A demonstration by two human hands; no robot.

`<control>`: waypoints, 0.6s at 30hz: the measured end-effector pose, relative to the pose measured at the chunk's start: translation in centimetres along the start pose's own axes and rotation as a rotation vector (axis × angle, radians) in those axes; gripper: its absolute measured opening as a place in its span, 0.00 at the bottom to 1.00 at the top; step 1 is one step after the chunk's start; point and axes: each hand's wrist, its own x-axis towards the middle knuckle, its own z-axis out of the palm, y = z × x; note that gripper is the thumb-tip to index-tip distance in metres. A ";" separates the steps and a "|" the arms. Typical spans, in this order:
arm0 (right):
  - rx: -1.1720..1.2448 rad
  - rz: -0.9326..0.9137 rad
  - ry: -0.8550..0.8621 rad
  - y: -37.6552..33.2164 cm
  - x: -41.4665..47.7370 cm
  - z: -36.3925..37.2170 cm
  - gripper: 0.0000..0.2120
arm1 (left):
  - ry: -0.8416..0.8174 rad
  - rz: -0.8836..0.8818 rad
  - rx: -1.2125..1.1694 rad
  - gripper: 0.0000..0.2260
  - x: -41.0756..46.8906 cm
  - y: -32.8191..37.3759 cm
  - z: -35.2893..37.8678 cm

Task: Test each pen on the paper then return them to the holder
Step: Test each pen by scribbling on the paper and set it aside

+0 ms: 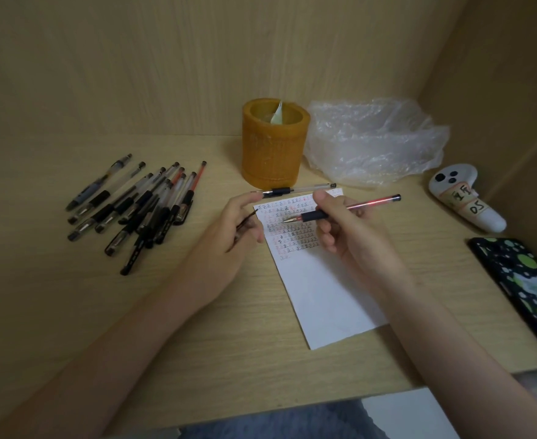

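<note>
Red-ink clear pen [373, 203], pinched in my right hand [349, 236], points over the written white paper [321, 299]; my left hand [226, 236] grips a dark cap [248, 220].

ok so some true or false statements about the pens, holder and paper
The right hand holds a red-ink pen with a black grip. True.
The round orange pen holder is packed with pens. False: none show in it; a heap of black-grip pens lies on the wooden desk.
The white paper sheet is blank. False: its upper part carries rows of red and black marks.
A crumpled clear plastic bag lies beside the holder. True.
The left hand is empty. False: it holds a small dark piece.
</note>
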 end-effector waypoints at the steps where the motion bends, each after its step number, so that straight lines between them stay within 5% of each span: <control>1: -0.007 -0.011 -0.003 -0.1 0.0 0.3 0.14 | -0.023 0.015 -0.004 0.19 0.0 -0.1 0.1; 18: -0.184 -0.076 -0.082 0.6 -0.1 1.9 0.13 | -0.095 0.132 -0.018 0.25 -0.1 -0.2 0.6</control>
